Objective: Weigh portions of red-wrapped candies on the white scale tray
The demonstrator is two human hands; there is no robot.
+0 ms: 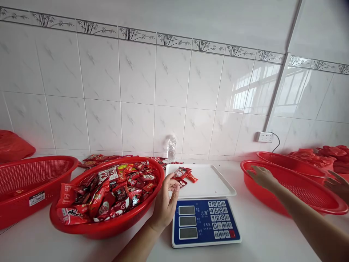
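My left hand (pixel 165 203) is at the left edge of the scale's white tray (pixel 212 178), fingers loosely bent and thumb apart, with nothing visible in it. Just beyond its fingertips, a few red snack packets (pixel 182 173) lie on the tray. Below the tray is the blue keypad panel of the weighing scale (pixel 206 222); its displays look blank. My right hand (pixel 261 177) reaches over the left part of a red plastic basket (pixel 294 182), fingers stretched out and nothing seen in them. On the left, another red basket (pixel 109 228) is heaped with mixed snack packets (pixel 117 193).
At the right edge is another person's hand (pixel 338 185). Red bags (pixel 313 158) are piled behind the right baskets. A red basket (pixel 35 178) stands far left. Against the tiled wall are a clear bottle (pixel 171 148), loose packets (pixel 98 159) and a power socket (pixel 265 137).
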